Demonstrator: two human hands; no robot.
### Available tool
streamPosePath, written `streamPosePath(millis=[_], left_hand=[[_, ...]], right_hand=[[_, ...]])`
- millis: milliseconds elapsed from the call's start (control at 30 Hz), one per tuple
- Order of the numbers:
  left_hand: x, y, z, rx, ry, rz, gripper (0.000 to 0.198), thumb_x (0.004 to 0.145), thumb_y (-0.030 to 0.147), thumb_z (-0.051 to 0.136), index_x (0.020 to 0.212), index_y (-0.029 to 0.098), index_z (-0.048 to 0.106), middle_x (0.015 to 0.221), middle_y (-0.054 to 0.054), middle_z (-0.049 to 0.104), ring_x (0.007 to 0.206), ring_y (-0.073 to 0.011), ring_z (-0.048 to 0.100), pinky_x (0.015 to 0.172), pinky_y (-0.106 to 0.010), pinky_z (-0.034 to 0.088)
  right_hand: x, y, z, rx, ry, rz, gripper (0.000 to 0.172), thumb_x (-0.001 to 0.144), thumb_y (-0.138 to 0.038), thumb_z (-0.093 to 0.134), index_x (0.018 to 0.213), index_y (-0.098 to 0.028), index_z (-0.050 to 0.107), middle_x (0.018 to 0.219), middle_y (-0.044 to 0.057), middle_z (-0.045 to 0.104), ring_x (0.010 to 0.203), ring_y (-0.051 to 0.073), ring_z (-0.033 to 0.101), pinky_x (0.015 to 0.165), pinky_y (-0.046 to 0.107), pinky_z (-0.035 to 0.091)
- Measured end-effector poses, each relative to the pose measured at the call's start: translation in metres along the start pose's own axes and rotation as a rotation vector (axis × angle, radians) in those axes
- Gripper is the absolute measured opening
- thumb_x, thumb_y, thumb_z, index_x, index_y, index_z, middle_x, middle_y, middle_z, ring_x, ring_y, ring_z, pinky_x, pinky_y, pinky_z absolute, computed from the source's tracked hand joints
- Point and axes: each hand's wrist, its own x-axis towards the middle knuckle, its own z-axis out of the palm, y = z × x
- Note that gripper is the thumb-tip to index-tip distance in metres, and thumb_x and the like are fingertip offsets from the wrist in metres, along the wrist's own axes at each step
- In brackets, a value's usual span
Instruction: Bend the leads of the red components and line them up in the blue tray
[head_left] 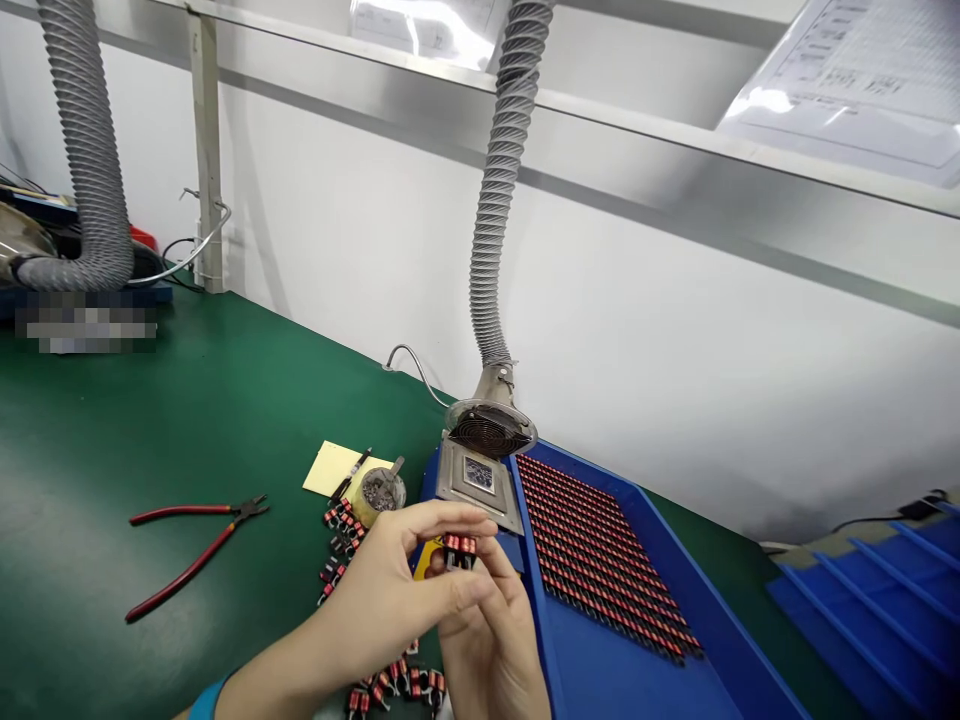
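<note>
Held up just in front of the camera: a small red-and-black coil component, pinched between the fingertips of both hands. Left hand closed on it from the left, thumb and forefinger curled over the top; right hand gripping from below and behind, fingers pressed up against the part. Probably light and rigid, with thin leads likely to bend; best gripped by the wound body, not the legs. Scattered loose on the green bench beneath the hands, more of the same components, some also near a small round pot. Just to the right, a blue tray holding neat rows of coils. Left of the hands, well apart, red-handled pliers. Beyond the pot, a yellow pad. Farther back, a square metal solder pot under the fume extractor hose, against the white wall.
</note>
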Motion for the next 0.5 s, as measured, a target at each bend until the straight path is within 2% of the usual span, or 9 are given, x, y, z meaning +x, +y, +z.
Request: streamPosePath(millis=[100,233,367,500], left_hand=[[0.002,0.001,-0.009,-0.013,0.023,0.019,0.02,0.076,0.026,0.07,0.093,0.018,0.076,0.097,-0.007,0.076,0.094,-0.0201,0.068,0.087,-0.032,0.053],[0.006,0.0,-0.015,-0.068,0.056,0.017,0.011,0.072,0.026,0.074,0.075,0.015,0.076,0.08,-0.006,0.076,0.078,-0.0171,0.068,0.073,-0.026,0.053],[0.007,-0.002,-0.01,-0.207,0.113,-0.008,0.017,0.073,0.03,0.076,0.069,0.014,0.072,0.064,-0.003,0.071,0.059,-0.0114,0.06,0.06,-0.023,0.049],[0.007,0.0,-0.01,-0.398,0.223,0.021,0.022,0.072,0.035,0.079,0.069,0.015,0.069,0.062,0.0,0.071,0.062,-0.0102,0.062,0.067,-0.022,0.051]], right_hand=[[0.002,0.0,-0.002,-0.057,-0.032,-0.043,0.016,0.077,-0.032,0.076,0.091,-0.027,0.071,0.095,0.003,0.071,0.091,0.018,0.068,0.082,0.03,0.055],[0.0,0.003,0.007,-0.035,0.054,-0.049,0.016,0.073,-0.03,0.08,0.085,-0.025,0.071,0.089,-0.001,0.071,0.087,0.011,0.067,0.082,0.02,0.052],[-0.004,0.006,0.012,-0.049,0.077,-0.06,0.016,0.071,-0.031,0.082,0.082,-0.027,0.072,0.094,0.001,0.074,0.095,0.015,0.067,0.089,0.026,0.05],[-0.004,0.005,0.011,-0.071,0.009,-0.046,0.014,0.07,-0.03,0.082,0.08,-0.025,0.073,0.09,0.002,0.073,0.092,0.015,0.067,0.085,0.024,0.051]])
